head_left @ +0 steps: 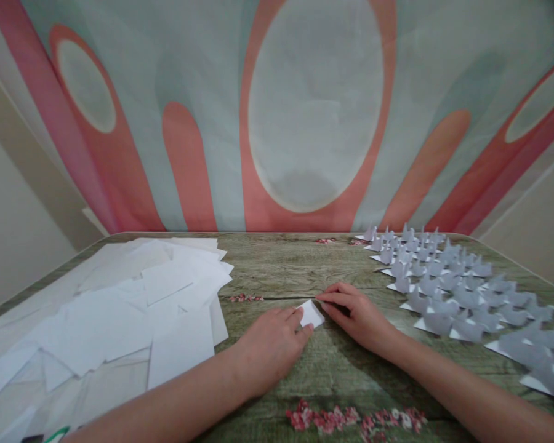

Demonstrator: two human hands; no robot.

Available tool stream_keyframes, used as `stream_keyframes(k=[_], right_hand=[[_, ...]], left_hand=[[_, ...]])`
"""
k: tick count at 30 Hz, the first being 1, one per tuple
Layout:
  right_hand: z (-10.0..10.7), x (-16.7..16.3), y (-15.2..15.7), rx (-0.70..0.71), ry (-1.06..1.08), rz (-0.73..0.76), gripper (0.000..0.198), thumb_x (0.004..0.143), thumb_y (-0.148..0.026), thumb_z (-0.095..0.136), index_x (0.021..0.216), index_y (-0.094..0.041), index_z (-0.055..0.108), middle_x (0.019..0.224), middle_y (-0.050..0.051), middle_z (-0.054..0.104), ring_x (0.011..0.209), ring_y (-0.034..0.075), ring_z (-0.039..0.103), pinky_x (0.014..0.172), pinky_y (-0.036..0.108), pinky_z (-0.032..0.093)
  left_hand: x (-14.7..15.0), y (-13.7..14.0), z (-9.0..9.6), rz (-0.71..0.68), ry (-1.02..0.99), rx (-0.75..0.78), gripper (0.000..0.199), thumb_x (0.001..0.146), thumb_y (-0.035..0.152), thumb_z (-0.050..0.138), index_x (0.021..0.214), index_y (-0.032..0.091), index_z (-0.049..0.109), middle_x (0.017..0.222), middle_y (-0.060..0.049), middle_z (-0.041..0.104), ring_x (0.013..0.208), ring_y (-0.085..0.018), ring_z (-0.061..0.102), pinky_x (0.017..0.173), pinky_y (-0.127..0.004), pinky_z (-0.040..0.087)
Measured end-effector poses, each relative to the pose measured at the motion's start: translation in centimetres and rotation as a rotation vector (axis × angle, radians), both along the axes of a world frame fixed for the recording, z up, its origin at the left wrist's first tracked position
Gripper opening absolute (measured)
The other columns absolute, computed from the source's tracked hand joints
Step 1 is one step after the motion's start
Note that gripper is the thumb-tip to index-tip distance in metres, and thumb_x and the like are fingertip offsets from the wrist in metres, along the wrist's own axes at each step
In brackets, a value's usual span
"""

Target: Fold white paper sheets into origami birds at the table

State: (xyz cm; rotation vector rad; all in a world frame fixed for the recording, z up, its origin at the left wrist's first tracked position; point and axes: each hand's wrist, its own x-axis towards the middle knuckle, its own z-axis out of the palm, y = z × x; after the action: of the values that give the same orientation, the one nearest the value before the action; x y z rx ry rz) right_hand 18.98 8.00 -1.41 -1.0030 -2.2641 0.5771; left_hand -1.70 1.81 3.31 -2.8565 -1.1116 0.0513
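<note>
A small folded piece of white paper [311, 314] lies on the wooden-looking tabletop between my hands. My left hand [274, 341] holds it from the left, with the fingertips on its left edge and the thumb at its lower edge. From the right, my right hand [353, 314] reaches in, its thumb and index fingertip drawn together at the paper's upper right edge. The exact contact of those fingertips is too small to make out. The paper looks like a compact, flat, four-sided shape.
Loose white sheets [111, 314] are heaped across the left side of the table. Rows of folded paper birds [466, 295] stand along the right side. Printed pink flowers [323, 418] decorate the tabletop [268, 264]. A patterned backdrop [316, 111] rises behind the far edge.
</note>
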Motion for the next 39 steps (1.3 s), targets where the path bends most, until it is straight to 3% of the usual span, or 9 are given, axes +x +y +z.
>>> stream_keyframes(k=[6,12,19,25,28,31,34,36,39], right_hand=[[-0.2,0.0,0.0,-0.012,-0.018,0.063,0.018,0.081,-0.021,0.059,0.094,-0.026,0.069,0.096,0.005,0.059,0.089,0.018,0.054,0.079,0.034,0.043],[-0.3,-0.1,0.0,0.026,-0.037,0.097,0.019,0.082,-0.019,0.057,0.095,-0.026,0.069,0.097,0.005,0.059,0.09,0.018,0.053,0.08,0.035,0.043],[-0.2,-0.2,-0.2,0.058,-0.03,0.113,0.02,0.082,-0.016,0.055,0.095,-0.025,0.068,0.097,0.006,0.06,0.09,0.018,0.053,0.079,0.035,0.042],[0.3,-0.2,-0.6,0.208,-0.167,0.21,0.034,0.085,-0.008,0.047,0.105,-0.029,0.065,0.099,0.006,0.06,0.091,0.018,0.051,0.078,0.035,0.038],[0.7,-0.1,-0.7,0.323,-0.255,0.262,0.031,0.086,-0.01,0.047,0.105,-0.027,0.064,0.099,0.006,0.061,0.088,0.018,0.05,0.076,0.036,0.036],[0.9,0.2,-0.6,0.429,-0.275,0.302,0.022,0.086,-0.013,0.047,0.09,-0.021,0.067,0.092,0.005,0.062,0.083,0.018,0.05,0.074,0.035,0.034],[1.0,0.5,-0.7,0.503,-0.183,0.23,0.03,0.084,-0.008,0.042,0.066,-0.018,0.063,0.076,0.004,0.062,0.073,0.016,0.048,0.069,0.034,0.034],[1.0,0.5,-0.8,0.483,-0.138,0.162,0.03,0.081,-0.005,0.041,0.066,-0.019,0.063,0.074,0.004,0.061,0.07,0.016,0.048,0.066,0.033,0.034],[1.1,0.2,-1.1,0.351,-0.113,0.133,0.027,0.078,-0.006,0.044,0.087,-0.021,0.064,0.087,0.006,0.063,0.077,0.018,0.051,0.068,0.033,0.038]], left_hand=[[-0.2,1.4,-1.0,-0.014,-0.089,0.063,0.017,0.087,0.014,0.048,0.1,0.014,0.059,0.097,-0.008,0.067,0.093,-0.022,0.062,0.079,-0.036,0.051],[-0.8,1.9,-1.8,-0.034,-0.179,0.119,0.017,0.089,0.026,0.048,0.091,0.016,0.061,0.09,-0.006,0.069,0.083,-0.018,0.065,0.073,-0.031,0.051],[-1.0,1.9,-2.1,-0.041,-0.207,0.167,0.018,0.09,0.022,0.045,0.088,0.016,0.061,0.087,-0.005,0.069,0.079,-0.017,0.065,0.071,-0.03,0.052],[-0.8,1.7,-2.2,-0.076,-0.165,0.203,0.015,0.088,0.015,0.044,0.091,0.013,0.058,0.087,-0.009,0.067,0.082,-0.019,0.065,0.07,-0.032,0.052],[-0.6,1.6,-2.3,-0.082,-0.124,0.218,0.014,0.087,0.012,0.044,0.092,0.012,0.057,0.089,-0.01,0.067,0.085,-0.022,0.064,0.07,-0.035,0.053],[-0.5,1.5,-2.5,-0.078,-0.123,0.229,0.014,0.088,0.012,0.043,0.093,0.011,0.056,0.09,-0.011,0.066,0.085,-0.022,0.064,0.071,-0.035,0.053],[-0.6,1.5,-2.6,-0.074,-0.124,0.23,0.013,0.087,0.012,0.044,0.093,0.01,0.056,0.092,-0.011,0.066,0.085,-0.021,0.064,0.072,-0.034,0.053],[-0.6,1.6,-2.5,-0.072,-0.12,0.22,0.012,0.087,0.012,0.045,0.093,0.011,0.055,0.092,-0.011,0.066,0.086,-0.021,0.063,0.072,-0.033,0.052],[-0.7,1.6,-2.4,-0.051,-0.148,0.199,0.013,0.088,0.014,0.044,0.092,0.013,0.056,0.088,-0.009,0.067,0.083,-0.02,0.064,0.071,-0.032,0.052]])
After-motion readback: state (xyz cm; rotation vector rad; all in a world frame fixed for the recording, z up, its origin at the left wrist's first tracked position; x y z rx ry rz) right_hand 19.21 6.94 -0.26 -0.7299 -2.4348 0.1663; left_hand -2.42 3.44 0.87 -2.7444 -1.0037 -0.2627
